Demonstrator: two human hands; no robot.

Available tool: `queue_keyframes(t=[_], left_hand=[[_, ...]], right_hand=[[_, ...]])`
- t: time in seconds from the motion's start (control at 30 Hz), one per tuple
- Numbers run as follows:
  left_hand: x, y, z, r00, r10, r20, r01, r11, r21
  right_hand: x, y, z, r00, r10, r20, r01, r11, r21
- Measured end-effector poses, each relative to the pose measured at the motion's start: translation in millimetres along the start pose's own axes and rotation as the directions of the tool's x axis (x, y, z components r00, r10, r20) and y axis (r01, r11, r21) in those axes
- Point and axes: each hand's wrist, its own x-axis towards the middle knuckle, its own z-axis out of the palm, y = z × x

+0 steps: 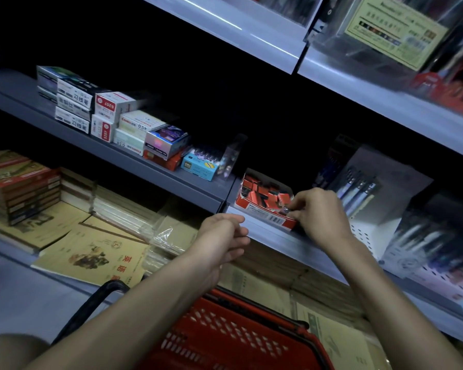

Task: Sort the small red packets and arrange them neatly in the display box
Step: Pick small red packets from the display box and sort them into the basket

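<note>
Basket (pixel 233 335): red, bottom centre, under both forearms.
Left hand (pixel 222 236): centre of frame, fingers loosely curled, holding nothing.
Right hand (pixel 321 212): right of centre, fingers pinching the near right corner of the display box (pixel 262 212).
Red packets (pixel 262 193): jumbled inside the display box, on the middle shelf (pixel 267 233).

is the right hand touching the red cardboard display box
Touching. The head view shows the right hand curling its fingers over the front corner of the red cardboard display box.
</note>
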Motion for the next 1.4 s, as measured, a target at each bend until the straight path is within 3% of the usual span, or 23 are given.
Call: queue_keyframes(t=[0.1, 0.17, 0.37, 0.53, 0.7, 0.87, 0.93, 0.97, 1.1, 1.17, 1.3, 1.4], left_hand=[[-1, -1, 0, 1.0, -0.001, 0.019, 0.0, 0.999, 0.052], [-2, -1, -1, 0.999, -0.006, 0.031, 0.003, 0.996, 0.086], [-7, -7, -4, 0.995, 0.061, 0.076, -0.078, 0.966, 0.247], [-19, -17, -6, 0.979, 0.152, 0.139, -0.2, 0.863, 0.464], [-29, -47, -17, 0.949, 0.197, 0.248, -0.313, 0.707, 0.635], [-49, -87, -34, 0.899, 0.098, 0.427, -0.402, 0.574, 0.714], [-51, -104, -45, 0.883, 0.049, 0.466, -0.438, 0.44, 0.784], [-52, -111, -52, 0.881, 0.025, 0.472, -0.453, 0.328, 0.829], [-41, -130, -77, 0.87, -0.035, 0.491, -0.479, -0.294, 0.827], [-33, -137, -89, 0.886, -0.047, 0.462, -0.421, -0.501, 0.756], [-15, -154, -115, 0.879, -0.003, 0.476, -0.372, -0.628, 0.684], [-16, -173, -132, 0.892, -0.086, 0.444, -0.366, -0.712, 0.6]], right_hand=[[8, 4, -4, 0.979, -0.066, 0.193, 0.077, 0.996, -0.05], [5, 5, -8, 0.968, -0.103, 0.228, 0.114, 0.993, -0.038], [-57, 7, -21, 0.99, -0.139, -0.001, 0.139, 0.987, 0.077], [-136, 11, -14, 0.988, -0.127, 0.091, 0.104, 0.97, 0.222], [-193, 29, 16, 0.979, -0.082, 0.185, 0.035, 0.969, 0.244], [-237, 48, 41, 0.971, -0.055, 0.233, -0.007, 0.966, 0.258], [-252, 58, 52, 0.96, -0.059, 0.275, -0.01, 0.97, 0.241], [-259, 63, 59, 0.952, -0.062, 0.299, -0.009, 0.973, 0.229], [-293, 83, 89, 0.879, -0.043, 0.474, 0.003, 0.996, 0.084], [-317, 91, 103, 0.823, -0.008, 0.569, 0.0, 1.0, 0.013], [-361, 104, 117, 0.749, 0.064, 0.66, -0.038, 0.998, -0.054], [-382, 105, 121, 0.788, 0.048, 0.613, -0.021, 0.998, -0.051]])
